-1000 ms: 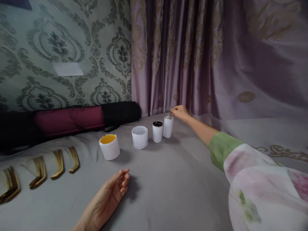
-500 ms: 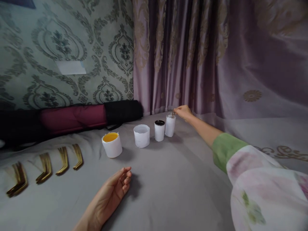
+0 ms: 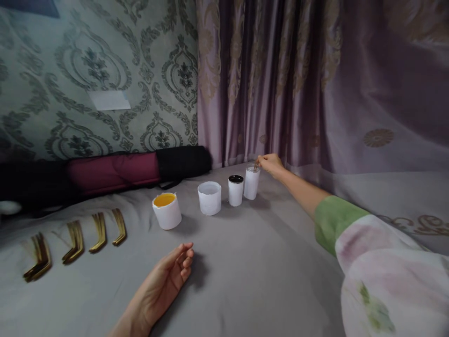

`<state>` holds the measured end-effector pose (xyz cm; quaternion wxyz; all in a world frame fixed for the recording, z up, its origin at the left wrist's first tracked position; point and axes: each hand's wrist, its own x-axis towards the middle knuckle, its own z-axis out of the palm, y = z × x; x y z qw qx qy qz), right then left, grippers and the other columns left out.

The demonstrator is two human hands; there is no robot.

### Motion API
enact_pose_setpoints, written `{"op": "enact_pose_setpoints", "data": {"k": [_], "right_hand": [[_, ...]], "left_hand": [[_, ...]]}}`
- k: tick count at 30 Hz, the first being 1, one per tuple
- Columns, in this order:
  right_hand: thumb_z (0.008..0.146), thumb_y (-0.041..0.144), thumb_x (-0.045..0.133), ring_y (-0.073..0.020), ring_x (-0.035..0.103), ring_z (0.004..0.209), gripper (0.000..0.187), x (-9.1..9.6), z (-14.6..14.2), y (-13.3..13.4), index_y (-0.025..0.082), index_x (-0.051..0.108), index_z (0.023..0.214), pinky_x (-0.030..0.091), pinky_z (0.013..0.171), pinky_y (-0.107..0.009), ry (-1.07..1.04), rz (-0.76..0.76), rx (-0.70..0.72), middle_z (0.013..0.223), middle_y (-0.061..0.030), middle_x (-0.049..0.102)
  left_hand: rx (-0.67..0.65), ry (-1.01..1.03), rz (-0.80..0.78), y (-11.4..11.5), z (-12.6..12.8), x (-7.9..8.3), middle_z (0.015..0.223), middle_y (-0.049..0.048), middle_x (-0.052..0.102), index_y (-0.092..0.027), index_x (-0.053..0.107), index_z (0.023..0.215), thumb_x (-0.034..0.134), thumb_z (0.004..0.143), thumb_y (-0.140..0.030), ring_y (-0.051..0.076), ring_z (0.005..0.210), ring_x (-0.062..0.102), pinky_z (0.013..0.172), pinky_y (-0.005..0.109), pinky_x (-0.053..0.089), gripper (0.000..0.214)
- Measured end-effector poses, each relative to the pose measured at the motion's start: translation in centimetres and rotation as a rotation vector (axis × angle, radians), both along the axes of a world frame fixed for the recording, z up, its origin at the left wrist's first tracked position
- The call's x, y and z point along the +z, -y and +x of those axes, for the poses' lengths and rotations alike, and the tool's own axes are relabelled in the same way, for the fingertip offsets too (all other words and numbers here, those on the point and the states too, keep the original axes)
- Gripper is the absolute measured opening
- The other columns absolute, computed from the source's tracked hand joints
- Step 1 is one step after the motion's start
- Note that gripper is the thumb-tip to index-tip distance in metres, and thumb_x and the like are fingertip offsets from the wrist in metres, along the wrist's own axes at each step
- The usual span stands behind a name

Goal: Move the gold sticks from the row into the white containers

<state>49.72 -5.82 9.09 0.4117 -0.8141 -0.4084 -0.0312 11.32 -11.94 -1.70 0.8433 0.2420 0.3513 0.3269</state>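
Observation:
My right hand (image 3: 271, 164) reaches far out and pinches a thin stick-like tool that stands in the tall white cup (image 3: 251, 183) at the right end of a row. Beside it stand a cup with dark contents (image 3: 235, 190), a wider white cup (image 3: 209, 198) and a tilted cup of yellow paint (image 3: 166, 211). My left hand (image 3: 164, 280) lies near me on the grey sheet (image 3: 252, 262), palm up, fingers loosely curled and apart, holding nothing.
Several gold-coloured bent pieces (image 3: 75, 235) lie in a row at the left. A maroon and black rolled bag (image 3: 115, 171) rests along the patterned wall. Purple curtains (image 3: 298, 79) hang behind the cups.
The view has shifted slightly, so everything sits a little further right. My right hand stays pinched at the tall cup's rim; my left hand has not moved.

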Motion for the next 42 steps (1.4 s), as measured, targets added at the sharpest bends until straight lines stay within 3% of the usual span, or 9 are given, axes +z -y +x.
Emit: {"op": "enact_pose_setpoints", "data": {"k": [8,16,30,42], "right_hand": [[0.077,0.037,0.045,-0.011,0.052,0.049,0.034,-0.2,0.2,0.1,0.013,0.067,0.066,0.034,0.047,-0.02,-0.038,0.035,0.005,0.06,-0.0054,0.063],[0.078,0.032,0.048,-0.0073,0.049,0.044,0.027,-0.7,0.6,0.4,0.013,0.065,0.07,0.033,0.042,-0.018,-0.23,0.153,0.03,0.062,-0.0051,0.063],[0.085,0.022,0.038,-0.0038,0.043,0.035,0.023,-0.7,-0.5,2.5,0.014,0.051,0.068,0.031,0.034,-0.015,-0.693,0.324,0.027,0.05,0.0017,0.052],[0.083,0.016,0.035,-0.0042,0.041,0.035,0.019,-3.0,-3.3,5.4,0.015,0.046,0.067,0.031,0.035,-0.017,-1.09,0.336,0.083,0.049,0.0038,0.047]], "left_hand": [[-0.003,0.012,0.003,-0.2,-0.2,-0.3,0.079,0.0057,0.054,-0.009,0.056,0.093,0.053,0.077,-0.012,0.006,0.057,0.05,0.047,0.017,0.045,0.016],[0.007,0.016,0.002,-0.3,-0.2,-0.3,0.08,0.0056,0.054,-0.008,0.056,0.093,0.051,0.078,-0.011,0.006,0.058,0.05,0.049,0.018,0.045,0.016],[0.035,0.021,-0.014,-0.2,-0.4,-0.4,0.08,0.0049,0.053,-0.008,0.058,0.091,0.053,0.076,-0.01,0.006,0.059,0.05,0.048,0.018,0.045,0.016],[0.085,0.046,-0.024,-0.2,-0.4,-0.3,0.081,0.0051,0.054,-0.008,0.059,0.088,0.051,0.076,-0.007,0.006,0.058,0.05,0.048,0.018,0.046,0.014]]}}
